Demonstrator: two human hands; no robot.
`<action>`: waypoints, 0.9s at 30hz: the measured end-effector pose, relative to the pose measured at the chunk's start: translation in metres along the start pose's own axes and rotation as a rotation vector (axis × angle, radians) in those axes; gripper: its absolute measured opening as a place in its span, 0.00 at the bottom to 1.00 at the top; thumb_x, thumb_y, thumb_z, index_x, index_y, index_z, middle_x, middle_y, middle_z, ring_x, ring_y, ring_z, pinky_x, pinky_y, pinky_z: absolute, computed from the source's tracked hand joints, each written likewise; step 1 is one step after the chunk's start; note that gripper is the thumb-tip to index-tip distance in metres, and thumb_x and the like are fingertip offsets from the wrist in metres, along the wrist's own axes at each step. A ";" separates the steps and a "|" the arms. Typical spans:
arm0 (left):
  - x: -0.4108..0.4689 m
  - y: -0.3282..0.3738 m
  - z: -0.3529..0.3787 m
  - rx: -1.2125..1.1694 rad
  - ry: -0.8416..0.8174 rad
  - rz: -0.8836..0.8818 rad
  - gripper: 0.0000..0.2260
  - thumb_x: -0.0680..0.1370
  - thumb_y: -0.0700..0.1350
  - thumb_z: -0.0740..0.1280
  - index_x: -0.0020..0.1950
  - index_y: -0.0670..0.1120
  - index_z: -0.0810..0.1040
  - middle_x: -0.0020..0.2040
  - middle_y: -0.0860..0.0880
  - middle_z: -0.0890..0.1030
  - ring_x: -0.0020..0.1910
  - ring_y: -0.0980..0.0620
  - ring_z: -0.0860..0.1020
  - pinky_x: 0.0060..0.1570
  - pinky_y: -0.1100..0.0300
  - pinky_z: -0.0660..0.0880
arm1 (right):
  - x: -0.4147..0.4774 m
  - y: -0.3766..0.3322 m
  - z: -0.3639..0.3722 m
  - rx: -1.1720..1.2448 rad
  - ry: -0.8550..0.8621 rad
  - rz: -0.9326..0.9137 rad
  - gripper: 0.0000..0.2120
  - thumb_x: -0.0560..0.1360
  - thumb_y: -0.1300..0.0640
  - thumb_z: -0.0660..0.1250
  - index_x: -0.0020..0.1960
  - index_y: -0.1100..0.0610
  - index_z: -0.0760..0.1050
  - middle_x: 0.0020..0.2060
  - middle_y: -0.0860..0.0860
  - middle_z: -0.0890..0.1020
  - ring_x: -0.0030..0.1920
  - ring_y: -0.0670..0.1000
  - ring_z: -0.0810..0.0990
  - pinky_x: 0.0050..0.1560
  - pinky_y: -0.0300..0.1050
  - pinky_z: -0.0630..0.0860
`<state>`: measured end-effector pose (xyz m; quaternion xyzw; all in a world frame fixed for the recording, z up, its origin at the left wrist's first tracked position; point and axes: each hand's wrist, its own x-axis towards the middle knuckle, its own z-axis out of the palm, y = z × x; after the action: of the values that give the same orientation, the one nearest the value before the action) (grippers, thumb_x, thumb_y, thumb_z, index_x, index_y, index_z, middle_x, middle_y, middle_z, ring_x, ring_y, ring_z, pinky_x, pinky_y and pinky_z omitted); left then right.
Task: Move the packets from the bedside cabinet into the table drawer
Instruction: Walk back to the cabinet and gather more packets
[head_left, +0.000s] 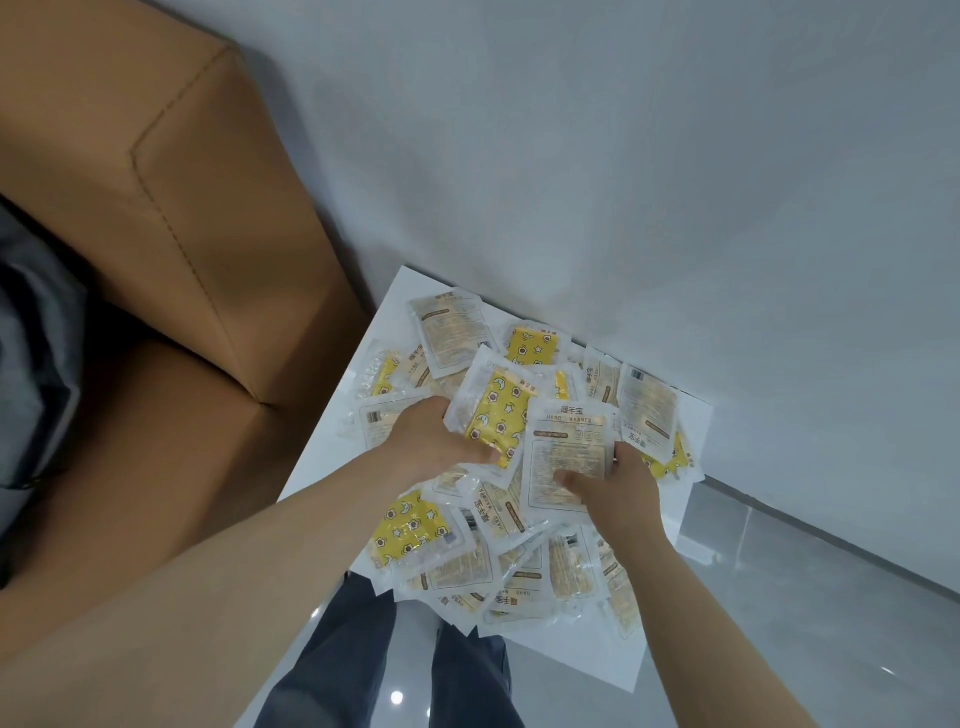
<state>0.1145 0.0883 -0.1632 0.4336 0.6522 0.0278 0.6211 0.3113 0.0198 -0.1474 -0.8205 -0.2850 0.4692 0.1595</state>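
Two hands work over one white bedside cabinet (332, 436) that stands in the corner against the grey wall (649, 156). A loose heap of packets (457, 564) covers most of its top. They overlap too much for an exact count, but well over twenty show. At least five lie with the yellow star-and-moon face up; the others show pale printed backs.

The left hand (441, 441) grips one yellow packet (498, 423) at its lower left edge, with the thumb on top and the fingers curled beneath, tilting it above the heap. The right hand (618, 483) pinches one printed packet (566, 441) at its lower right corner, thumb across the front, and holds it just beside the yellow one so that their edges overlap.

One tan stitched headboard (182, 218) rises just left of the cabinet. Below the arms, two dark trouser legs (337, 670) stand on the glossy grey floor (779, 623).
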 end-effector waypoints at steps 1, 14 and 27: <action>-0.001 0.000 0.001 -0.003 -0.018 0.004 0.22 0.62 0.48 0.81 0.53 0.50 0.79 0.50 0.53 0.81 0.50 0.53 0.78 0.41 0.64 0.72 | 0.000 0.001 0.000 0.007 0.003 -0.004 0.17 0.69 0.61 0.74 0.55 0.58 0.73 0.47 0.48 0.81 0.43 0.48 0.79 0.34 0.33 0.70; -0.005 -0.002 0.012 -0.086 -0.210 -0.056 0.21 0.66 0.41 0.78 0.58 0.46 0.80 0.54 0.49 0.83 0.56 0.49 0.79 0.54 0.58 0.73 | 0.003 0.006 0.004 0.133 0.046 0.004 0.17 0.68 0.62 0.76 0.53 0.57 0.74 0.47 0.49 0.82 0.47 0.53 0.82 0.49 0.49 0.79; -0.003 0.004 -0.004 0.071 -0.028 0.069 0.20 0.65 0.34 0.76 0.57 0.42 0.79 0.52 0.46 0.82 0.53 0.48 0.78 0.51 0.60 0.72 | 0.009 0.003 -0.010 0.109 0.070 -0.015 0.14 0.70 0.62 0.73 0.53 0.58 0.75 0.46 0.49 0.82 0.47 0.53 0.82 0.47 0.47 0.79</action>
<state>0.1130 0.0910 -0.1574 0.4778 0.6289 0.0200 0.6131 0.3248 0.0233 -0.1500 -0.8243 -0.2595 0.4540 0.2171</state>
